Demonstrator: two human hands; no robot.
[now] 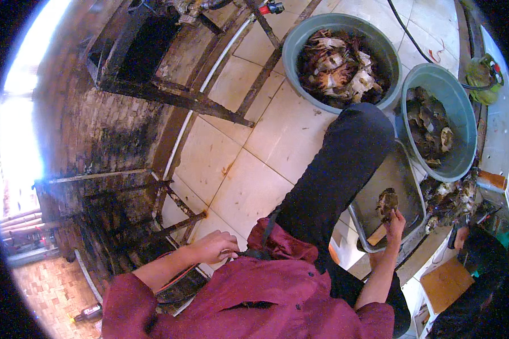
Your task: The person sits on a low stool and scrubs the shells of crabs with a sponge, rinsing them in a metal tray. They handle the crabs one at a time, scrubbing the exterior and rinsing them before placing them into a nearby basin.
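Observation:
My right hand [393,224] holds a brown, flattish piece [387,202], perhaps fish or meat, above a grey metal tray [420,201] on the right. At my waist is my left hand [222,247], its fingers curled near a dark strap at the edge of my maroon shirt; whether it grips anything cannot be told. A large green-grey tub [292,70] beyond my knee contains a heap of brown and whitish split pieces [333,63]. To its right, a second tub [466,114] holds darker pieces [428,123].
A sooty metal frame [169,99] stands at upper left on the tiled floor [246,186]. Past the tray lies a pile of dark and pale scraps [445,199]. A co-worker [479,262] sits at lower right by a brown board [446,279]. A green gas cylinder [481,80] stands at upper right.

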